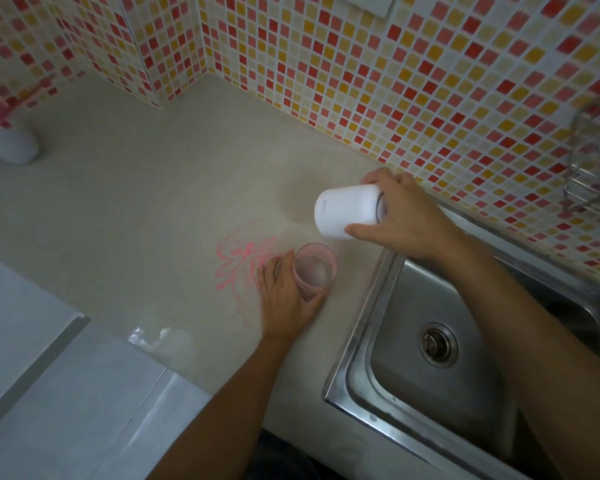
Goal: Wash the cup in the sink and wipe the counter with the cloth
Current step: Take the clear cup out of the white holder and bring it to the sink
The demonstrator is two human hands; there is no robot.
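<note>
Countertop (136, 220): pale beige, smooth, in a corner backed by a mosaic tile wall (430, 81) of red, pink, orange and cream squares. Pink scribbled marks (239, 263): on the counter surface, just left of the pink cup and partly under the left hand. Pink cup (314, 271): translucent, upright, mouth up, standing on the counter close to the sink's left rim. Left hand (286, 299): fingers curled round the near and left side of the pink cup, gripping it. White cup (347, 211): opaque, turned on its side with its base toward the left, held above the counter near the wall, a soft shadow on the counter beside it. Right hand (406, 216): wrapped round the white cup's right end, thumb on the near side, fingers over the far side. Sink (430, 393): stainless steel, set into the counter at right, round drain (439, 344) in the basin floor; the right forearm crosses above it. Wire rack (593, 161): chrome, on the wall at far right, contents blurred. White container (11, 147): far left on the counter, with a blurred pink item on top.
</note>
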